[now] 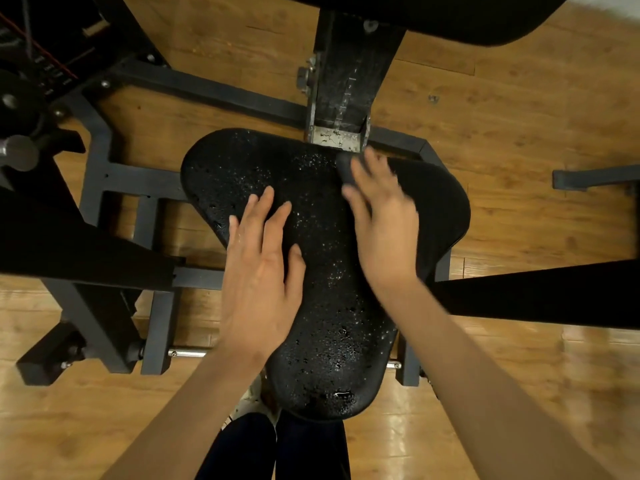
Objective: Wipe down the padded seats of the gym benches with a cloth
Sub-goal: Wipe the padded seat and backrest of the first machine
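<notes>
A black padded seat (322, 289) speckled with water droplets fills the middle of the view, wide at the far end and narrow toward me. My left hand (263, 268) rests flat on its left side, fingers straight and spread, holding nothing. My right hand (381, 216), blurred by motion, presses with extended fingers on a dark cloth (433, 195) spread over the seat's far right part. A bunched edge of the cloth shows between thumb and forefinger. The pad's right part beside the cloth looks matte, without droplets.
The seat sits on a dark steel machine frame (100, 174) over a wooden floor (519, 109). A black upright post (343, 81) rises behind the seat, with another black pad (467, 19) above it. Black arms of the machine cross at left (69, 244) and right (540, 292). My legs (277, 448) stand at the seat's near tip.
</notes>
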`<state>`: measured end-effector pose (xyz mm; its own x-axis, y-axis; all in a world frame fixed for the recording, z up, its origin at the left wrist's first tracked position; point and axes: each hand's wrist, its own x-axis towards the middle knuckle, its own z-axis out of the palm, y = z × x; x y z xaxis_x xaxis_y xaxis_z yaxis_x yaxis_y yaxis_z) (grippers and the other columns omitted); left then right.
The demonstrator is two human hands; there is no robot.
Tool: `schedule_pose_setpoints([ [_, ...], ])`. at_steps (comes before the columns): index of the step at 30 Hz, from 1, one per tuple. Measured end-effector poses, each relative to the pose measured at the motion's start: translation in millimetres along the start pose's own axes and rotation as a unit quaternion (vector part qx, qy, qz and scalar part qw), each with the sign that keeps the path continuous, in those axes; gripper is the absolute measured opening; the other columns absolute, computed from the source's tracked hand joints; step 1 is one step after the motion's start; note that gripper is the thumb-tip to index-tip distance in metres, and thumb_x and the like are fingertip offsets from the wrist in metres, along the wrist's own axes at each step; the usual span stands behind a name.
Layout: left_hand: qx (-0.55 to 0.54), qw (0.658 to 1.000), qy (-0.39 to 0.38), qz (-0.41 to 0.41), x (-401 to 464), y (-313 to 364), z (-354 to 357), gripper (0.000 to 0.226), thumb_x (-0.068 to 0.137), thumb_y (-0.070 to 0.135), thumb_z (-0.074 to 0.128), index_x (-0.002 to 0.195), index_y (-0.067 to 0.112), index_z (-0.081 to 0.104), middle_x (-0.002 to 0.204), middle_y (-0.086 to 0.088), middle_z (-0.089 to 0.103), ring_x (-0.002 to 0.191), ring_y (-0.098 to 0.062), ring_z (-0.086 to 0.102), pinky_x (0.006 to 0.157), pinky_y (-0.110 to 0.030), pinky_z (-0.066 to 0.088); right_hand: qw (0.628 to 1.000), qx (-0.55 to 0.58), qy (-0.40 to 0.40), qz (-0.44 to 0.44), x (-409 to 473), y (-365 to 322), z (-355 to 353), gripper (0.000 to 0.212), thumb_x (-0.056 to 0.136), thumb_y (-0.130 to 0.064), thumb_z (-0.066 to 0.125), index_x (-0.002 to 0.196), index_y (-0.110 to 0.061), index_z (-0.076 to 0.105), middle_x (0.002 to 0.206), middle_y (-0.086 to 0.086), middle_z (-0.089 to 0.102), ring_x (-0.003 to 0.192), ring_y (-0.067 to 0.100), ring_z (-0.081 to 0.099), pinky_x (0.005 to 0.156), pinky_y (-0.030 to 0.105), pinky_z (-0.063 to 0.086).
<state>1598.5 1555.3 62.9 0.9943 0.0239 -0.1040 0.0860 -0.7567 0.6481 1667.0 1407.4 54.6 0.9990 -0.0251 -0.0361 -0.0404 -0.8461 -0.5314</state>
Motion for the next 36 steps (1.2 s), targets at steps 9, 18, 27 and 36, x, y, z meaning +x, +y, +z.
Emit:
schedule_pose_setpoints([
  [9, -0.018, 1.0, 0.011, 0.006, -1, 0, 1, 0.048, 0.101, 0.02, 0.042, 0.147, 0.008, 0.042, 0.161, -0.009, 0.028, 0.154, -0.021, 0.014, 0.124, -0.027, -0.008, 0.999, -0.033, -0.005, 0.031, 55, -23, 20, 0.037, 0.101, -0.024, 0.053, 0.136, -0.014, 0.056, 0.148, 0.005, 0.047, 0.14, 0.023, 0.041, 0.117, 0.043, 0.03],
  [18, -0.005, 1.0, 0.011, 0.008, 0, 0, 0, 0.048, 0.101, 0.02, 0.042, 0.147, 0.008, 0.041, 0.162, -0.009, 0.026, 0.154, -0.021, 0.013, 0.125, -0.031, -0.005, 0.997, -0.019, -0.03, -0.063, -10, -18, 7, 0.039, 0.095, -0.015, 0.061, 0.134, -0.008, 0.058, 0.145, 0.009, 0.05, 0.137, 0.025, 0.044, 0.115, 0.044, 0.035],
  [27, 0.001, 1.0, 0.013, 0.015, 0, -4, 4, 0.046, 0.102, 0.019, 0.038, 0.146, 0.006, 0.042, 0.161, -0.011, 0.027, 0.153, -0.023, 0.015, 0.126, -0.035, -0.001, 0.996, -0.001, -0.037, -0.079, -44, -29, 5, 0.042, 0.095, -0.01, 0.06, 0.137, -0.008, 0.054, 0.148, 0.008, 0.046, 0.141, 0.022, 0.038, 0.119, 0.037, 0.027],
  [36, 0.019, 1.0, 0.012, 0.01, 0, -4, 5, 0.054, 0.1, 0.025, 0.035, 0.15, 0.005, 0.035, 0.161, -0.011, 0.028, 0.153, -0.022, 0.016, 0.126, -0.04, 0.007, 0.999, 0.008, -0.013, -0.031, 49, -44, 32, 0.037, 0.099, -0.019, 0.056, 0.134, -0.01, 0.057, 0.144, 0.007, 0.051, 0.138, 0.019, 0.043, 0.116, 0.04, 0.034],
])
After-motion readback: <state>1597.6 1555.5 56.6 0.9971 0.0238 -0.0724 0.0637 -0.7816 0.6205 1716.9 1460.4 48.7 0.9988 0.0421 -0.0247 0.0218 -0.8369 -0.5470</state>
